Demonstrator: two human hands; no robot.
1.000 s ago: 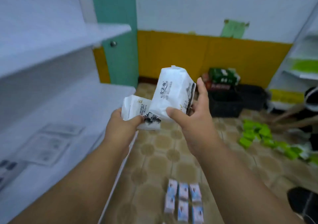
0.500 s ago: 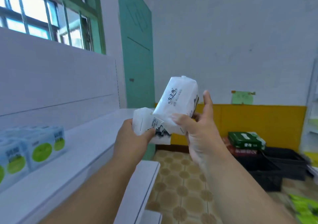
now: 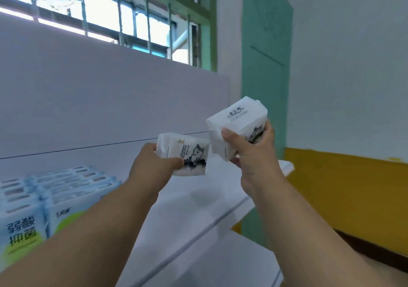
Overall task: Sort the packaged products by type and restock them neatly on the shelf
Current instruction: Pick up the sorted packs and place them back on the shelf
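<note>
Now holding one white tissue pack in each hand, above the top shelf and to the right of the stocked blue-and-green packs. Left hand pinching the smaller pack by its lower left corner, thumb on the printed face, fingers behind it. Right hand wrapped round the larger pack, thumb across the front, fingers curled at the far side, pack tilted with its top toward the green door frame. Packs close together, corners near or just touching; hard to tell which. Both clear of the board, not yet set down. Probably the placing step: same wolf print on both, so likely one type, bound for the bare stretch of shelf beside the stocked row. Next move calls for lowering each pack flat onto the board, faces outward, edges squared with each other and apart from the blue-and-green group. Soft wrapping likely to slump, so worth seating one firmly before letting go of the other. Worth keeping well back from the shelf's front lip near the right wrist.
</note>
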